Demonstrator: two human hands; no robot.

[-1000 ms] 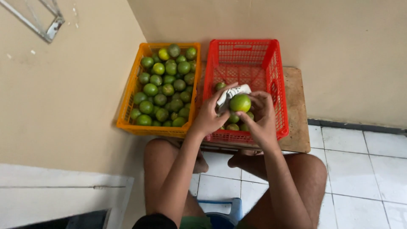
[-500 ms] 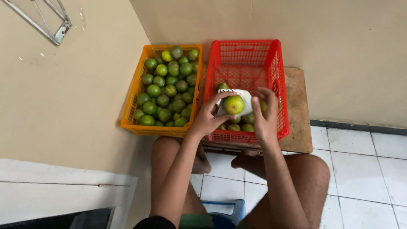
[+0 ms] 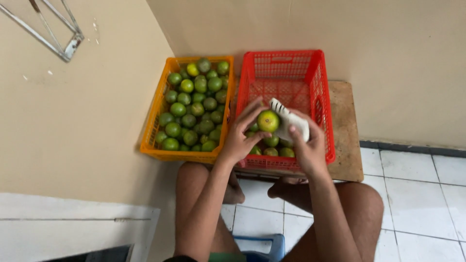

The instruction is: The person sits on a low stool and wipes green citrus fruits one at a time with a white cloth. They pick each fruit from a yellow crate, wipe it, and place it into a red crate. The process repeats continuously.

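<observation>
My left hand (image 3: 241, 135) holds a yellow-green citrus fruit (image 3: 268, 121) over the near end of the red plastic crate (image 3: 318, 83). My right hand (image 3: 307, 143) grips a white cloth with dark stripes (image 3: 290, 119) pressed against the fruit's right side. Several green fruits (image 3: 272, 147) lie in the red crate under my hands. To the left, the orange crate (image 3: 154, 119) is filled with several green and yellowish fruits (image 3: 195, 105).
Both crates rest on a low wooden board (image 3: 347, 131) in a corner of beige walls. White floor tiles (image 3: 417, 189) spread to the right. My bare knees and feet are below the crates, and a blue stool edge (image 3: 262, 242) shows beneath me.
The fruit has shifted slightly left and lower in my hands, and the cloth has moved from behind the fruit to its right side.
</observation>
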